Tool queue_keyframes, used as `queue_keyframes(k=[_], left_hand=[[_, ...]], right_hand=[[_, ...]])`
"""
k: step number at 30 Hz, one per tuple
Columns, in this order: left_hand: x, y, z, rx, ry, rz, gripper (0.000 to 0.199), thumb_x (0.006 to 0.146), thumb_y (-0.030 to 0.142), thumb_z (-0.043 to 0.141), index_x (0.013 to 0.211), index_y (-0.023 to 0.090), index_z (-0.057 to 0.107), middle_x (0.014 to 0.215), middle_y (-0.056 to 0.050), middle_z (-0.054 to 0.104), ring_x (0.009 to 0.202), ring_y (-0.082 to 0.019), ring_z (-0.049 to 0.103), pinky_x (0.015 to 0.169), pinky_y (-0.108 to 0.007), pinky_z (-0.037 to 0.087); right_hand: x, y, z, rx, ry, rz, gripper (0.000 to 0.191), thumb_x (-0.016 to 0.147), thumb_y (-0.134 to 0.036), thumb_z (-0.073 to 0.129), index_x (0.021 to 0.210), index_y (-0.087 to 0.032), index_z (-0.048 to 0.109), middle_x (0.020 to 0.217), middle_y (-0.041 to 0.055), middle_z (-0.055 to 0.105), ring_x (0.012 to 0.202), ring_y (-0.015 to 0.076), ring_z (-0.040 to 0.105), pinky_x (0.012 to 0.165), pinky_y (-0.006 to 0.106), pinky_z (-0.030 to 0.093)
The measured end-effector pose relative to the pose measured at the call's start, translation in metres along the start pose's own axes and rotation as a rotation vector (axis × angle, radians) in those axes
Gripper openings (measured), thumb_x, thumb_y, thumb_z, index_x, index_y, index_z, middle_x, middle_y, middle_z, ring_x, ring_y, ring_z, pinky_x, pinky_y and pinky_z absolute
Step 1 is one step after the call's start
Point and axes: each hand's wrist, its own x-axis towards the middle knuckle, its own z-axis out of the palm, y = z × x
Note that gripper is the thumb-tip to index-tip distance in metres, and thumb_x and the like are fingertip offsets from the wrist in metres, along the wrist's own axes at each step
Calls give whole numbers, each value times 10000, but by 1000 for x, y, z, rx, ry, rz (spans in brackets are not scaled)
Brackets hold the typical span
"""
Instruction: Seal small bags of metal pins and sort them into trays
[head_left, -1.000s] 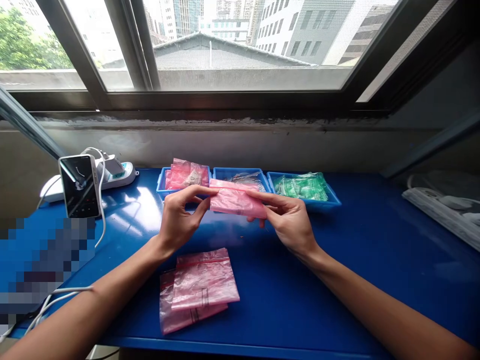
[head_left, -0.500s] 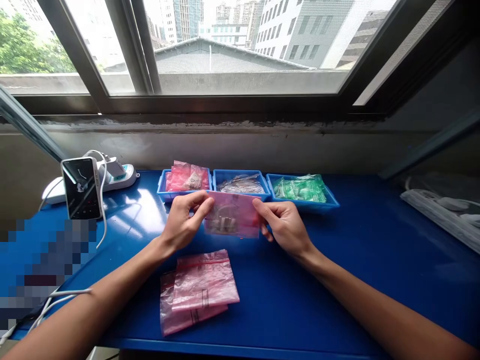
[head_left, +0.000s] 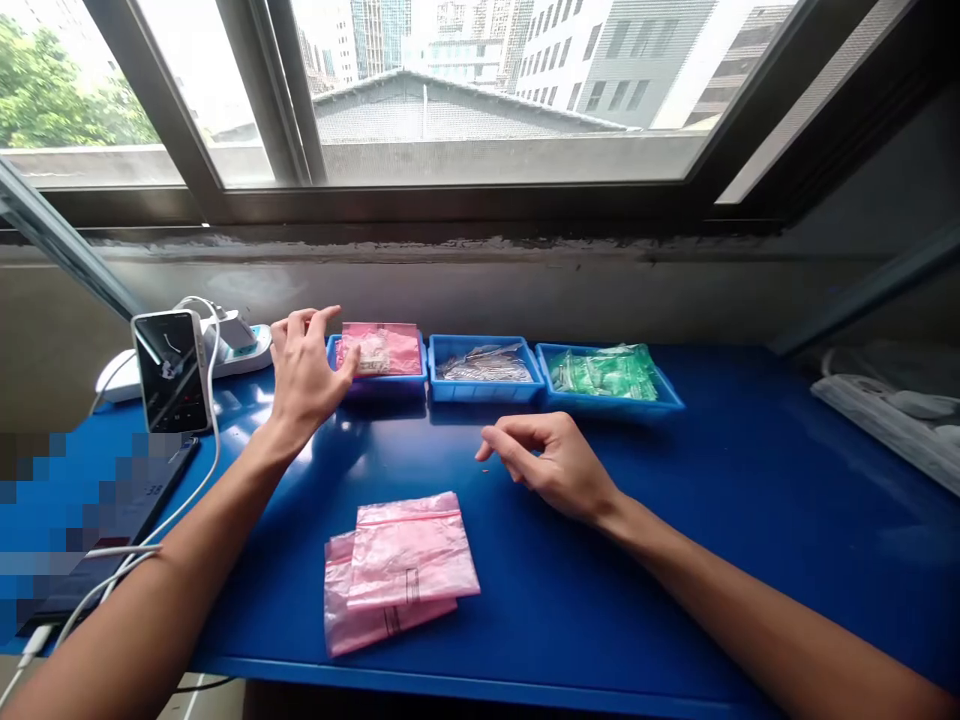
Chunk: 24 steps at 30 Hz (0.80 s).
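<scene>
My left hand [head_left: 306,372] hangs open over the table, its thumb at the left rim of a blue plastic tray [head_left: 379,393]. Pink zip bags [head_left: 379,350] lie in that tray, and the top one holds something pale. My right hand [head_left: 551,465] rests lower on the blue table, holding nothing, with its fingers loosely curled. Nearest to it, a little below and left, lie two pink zip bags [head_left: 405,570], one overlapping the other.
A middle blue tray [head_left: 484,396] holds clear bags of metal parts, and a right blue tray [head_left: 607,405] holds green bags. A phone [head_left: 172,370] leans against a white power strip [head_left: 247,350] at left, with white cables nearby. A window runs behind the table.
The pink bag held between both hands has left them and a pink bag now lies on top in the left tray. My hands have moved apart, the left toward that tray.
</scene>
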Motion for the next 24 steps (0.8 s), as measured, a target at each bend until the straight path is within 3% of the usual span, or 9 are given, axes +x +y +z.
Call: queue_keyframes(k=[2, 4, 8, 12, 14, 17, 20, 22, 24], left_hand=[[-5, 8, -1, -26, -15, 133, 391, 925, 269, 624, 1306, 199, 676, 1298, -142, 657, 1244, -361, 522, 1082, -517, 440], [-8, 15, -1, -58, -73, 241, 230, 955, 231, 582, 1121, 217, 740, 1174, -102, 731, 1191, -330, 564, 1054, -497, 455], [-9, 17, 0, -45, -158, 266, 176, 954, 238, 580, 899, 213, 745, 990, -92, 782, 1063, -324, 613, 939, -483, 487], [-11, 18, 1, -33, -107, 247, 211, 980, 277, 567, 899, 209, 748, 1019, -98, 778, 1077, -324, 605, 961, -493, 478], [-12, 23, -1, -60, -77, 261, 211, 981, 273, 567, 908, 205, 753, 1054, -109, 769, 1098, -326, 597, 982, -511, 475], [-14, 30, -4, -144, -49, 314, 195, 973, 232, 570, 905, 207, 750, 1066, -110, 765, 1114, -318, 600, 1000, -518, 486], [-15, 38, -9, -253, -60, 400, 182, 962, 202, 582, 878, 220, 743, 1037, -91, 778, 1106, -301, 617, 1004, -496, 506], [-17, 43, -12, -349, -89, 441, 185, 958, 204, 590, 854, 221, 742, 963, -82, 784, 1053, -288, 642, 978, -470, 525], [-20, 48, -14, -473, -159, 397, 208, 970, 230, 587, 838, 208, 746, 871, -76, 779, 940, -263, 675, 893, -419, 553]], right_hand=[[-1, 0, 0, -65, -88, -68, 390, 982, -399, 588, 774, -140, 793, 577, 20, 645, 470, 111, 517, 486, 238, 390], [-2, 0, 0, -102, -161, -115, 334, 972, -350, 591, 837, -133, 807, 607, 26, 669, 481, 109, 521, 496, 237, 393], [-3, -4, -3, -102, -346, -191, 232, 910, -232, 637, 1023, -144, 819, 606, -12, 616, 482, 97, 459, 482, 218, 381], [-5, -9, -5, -312, -531, -332, 524, 835, -103, 685, 1335, -246, 742, 843, 22, 678, 658, 133, 567, 595, 232, 423], [-6, -9, -3, -410, -563, -370, 526, 855, -154, 748, 1357, -310, 730, 952, 39, 686, 752, 154, 616, 640, 243, 430], [-7, -3, 3, -410, -520, -424, 292, 897, -255, 778, 1181, -304, 822, 927, 41, 667, 748, 148, 618, 631, 242, 424], [-8, 2, 8, -300, -392, -480, 157, 944, -235, 710, 1006, -231, 854, 879, 53, 669, 722, 141, 615, 620, 240, 442], [-7, 2, 9, -191, -274, -452, 153, 939, -216, 683, 928, -186, 833, 860, 61, 683, 682, 136, 608, 581, 235, 452], [-5, 0, 8, -93, -153, -340, 148, 926, -225, 675, 854, -170, 792, 797, 49, 692, 622, 129, 588, 539, 232, 452]])
